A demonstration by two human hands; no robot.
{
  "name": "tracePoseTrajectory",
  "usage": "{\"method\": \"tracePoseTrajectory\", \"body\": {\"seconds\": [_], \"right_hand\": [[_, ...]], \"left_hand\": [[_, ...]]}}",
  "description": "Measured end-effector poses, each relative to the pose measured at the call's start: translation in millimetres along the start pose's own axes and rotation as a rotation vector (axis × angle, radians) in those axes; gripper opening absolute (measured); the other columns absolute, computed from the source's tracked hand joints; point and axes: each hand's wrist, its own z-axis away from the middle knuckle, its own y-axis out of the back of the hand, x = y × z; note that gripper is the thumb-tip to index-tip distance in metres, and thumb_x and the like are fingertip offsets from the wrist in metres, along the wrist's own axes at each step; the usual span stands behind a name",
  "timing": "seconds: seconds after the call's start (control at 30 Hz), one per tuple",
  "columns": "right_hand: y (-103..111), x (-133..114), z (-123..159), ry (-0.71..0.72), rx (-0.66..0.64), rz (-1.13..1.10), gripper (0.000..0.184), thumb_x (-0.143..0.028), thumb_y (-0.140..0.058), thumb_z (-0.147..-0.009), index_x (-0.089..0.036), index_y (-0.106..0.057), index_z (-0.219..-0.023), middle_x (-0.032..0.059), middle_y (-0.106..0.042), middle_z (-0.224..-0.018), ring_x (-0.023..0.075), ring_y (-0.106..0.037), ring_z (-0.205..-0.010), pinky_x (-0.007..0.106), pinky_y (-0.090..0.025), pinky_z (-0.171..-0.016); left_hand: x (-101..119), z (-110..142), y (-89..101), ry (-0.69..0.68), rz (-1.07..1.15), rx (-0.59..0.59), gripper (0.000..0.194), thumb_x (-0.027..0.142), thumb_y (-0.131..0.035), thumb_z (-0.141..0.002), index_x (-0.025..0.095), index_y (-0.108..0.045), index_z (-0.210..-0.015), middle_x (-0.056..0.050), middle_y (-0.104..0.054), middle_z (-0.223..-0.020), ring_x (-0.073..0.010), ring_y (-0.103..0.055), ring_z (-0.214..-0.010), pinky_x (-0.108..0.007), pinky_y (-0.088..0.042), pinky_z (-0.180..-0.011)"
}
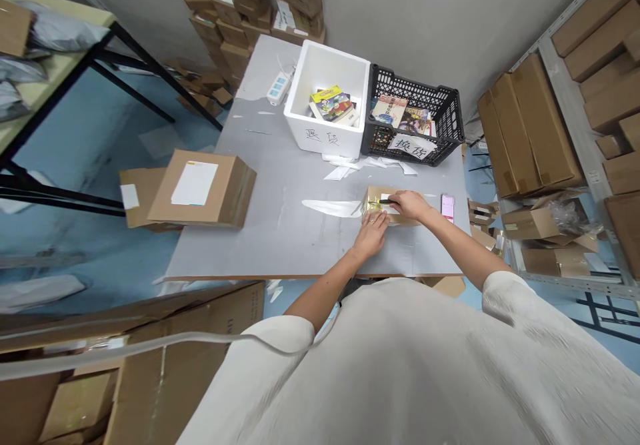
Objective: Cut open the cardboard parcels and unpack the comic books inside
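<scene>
A small cardboard box [371,195] with shiny tape and a white label lies on the grey table, at its right front. My right hand [407,204] is closed around a slim black box cutter [386,201], whose tip points left over the taped end of the box. My left hand [373,230] holds the box at its near left corner, fingers bent over the edge, close to the cutter. White paper strips [334,208] lie just left of the box. To the right of it is a phone [447,207] with a lit screen.
Behind stand a white foam bin [325,135] and a black crate [453,135], both with books inside. A larger carton [195,188] sits at the table's left edge, a power strip [279,89] at the back. Shelves of boxes [535,131] flank the right; stacked cartons [237,35] stand behind.
</scene>
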Motion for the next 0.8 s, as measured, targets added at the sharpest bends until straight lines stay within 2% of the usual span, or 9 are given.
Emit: {"method": "tracePoseTrajectory", "body": {"seconds": [0.23, 0.43, 0.67, 0.8], "right_hand": [[-4.3, 4.0, 0.7, -0.005, -0.005, 0.020, 0.039, -0.032, -0.050, -0.118, -0.026, -0.076, -0.145, 0.0147, -0.079, -0.139, 0.0315, -0.074, -0.123, 0.034, -0.052, -0.094], [-5.4, 2.9, 0.0, -0.005, -0.001, 0.029, 0.036, -0.030, -0.052, -0.118, -0.024, -0.077, -0.143, 0.0159, -0.079, -0.137, 0.0315, -0.074, -0.124, 0.034, -0.051, -0.095], [-8.2, 10.4, 2.9, 0.000, -0.007, 0.030, 0.039, -0.031, -0.050, -0.118, -0.024, -0.075, -0.148, 0.0157, -0.078, -0.140, 0.0325, -0.073, -0.127, 0.036, -0.052, -0.096], [-9.2, 8.9, 2.8, -0.021, -0.009, 0.018, 0.038, -0.029, -0.052, -0.117, -0.024, -0.077, -0.145, 0.0169, -0.079, -0.139, 0.0319, -0.074, -0.127, 0.036, -0.052, -0.098]], "left_hand": [[-2.1, -0.9, 1.0, 0.008, 0.002, -0.008, 0.074, 0.010, -0.057, -0.094, 0.018, -0.057, -0.167, -0.017, -0.053, -0.178, -0.0330, -0.045, -0.170, -0.063, -0.022, -0.147], [-1.8, -2.0, 4.0, 0.013, 0.006, -0.026, 0.069, 0.010, -0.055, -0.095, 0.013, -0.060, -0.164, -0.020, -0.054, -0.177, -0.0344, -0.044, -0.170, -0.063, -0.024, -0.146], [-2.2, -1.2, 6.2, 0.014, 0.003, -0.033, 0.070, 0.010, -0.055, -0.096, 0.016, -0.060, -0.165, -0.018, -0.053, -0.178, -0.0333, -0.045, -0.170, -0.063, -0.023, -0.147], [-1.8, -1.0, 6.1, 0.020, 0.002, -0.042, 0.071, 0.011, -0.055, -0.096, 0.015, -0.058, -0.166, -0.018, -0.052, -0.179, -0.0333, -0.043, -0.171, -0.063, -0.022, -0.147]]}}
